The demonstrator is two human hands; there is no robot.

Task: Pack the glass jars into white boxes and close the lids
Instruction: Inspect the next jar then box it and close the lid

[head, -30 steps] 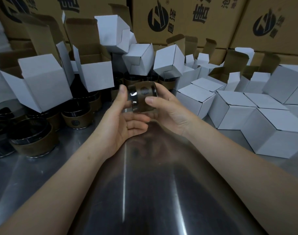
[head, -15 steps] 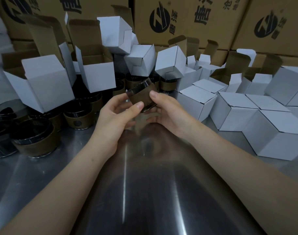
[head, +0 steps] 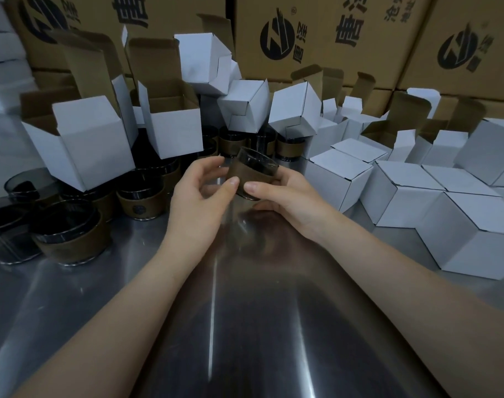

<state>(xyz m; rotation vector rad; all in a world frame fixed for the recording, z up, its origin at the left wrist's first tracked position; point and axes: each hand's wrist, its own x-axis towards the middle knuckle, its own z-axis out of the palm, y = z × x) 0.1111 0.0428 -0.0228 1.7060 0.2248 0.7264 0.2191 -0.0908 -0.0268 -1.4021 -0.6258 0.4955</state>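
The right hand [head: 285,196] curls round the tilted glass jar [head: 252,175] and the left hand [head: 199,193] pinches its brown band, both holding it just above the steel surface [head: 245,311], so the smooth glass may slip from a loose grip and crack

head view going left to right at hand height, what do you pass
banded jar on the table → left hand → held glass jar → right hand → closed white box → far-right closed white box
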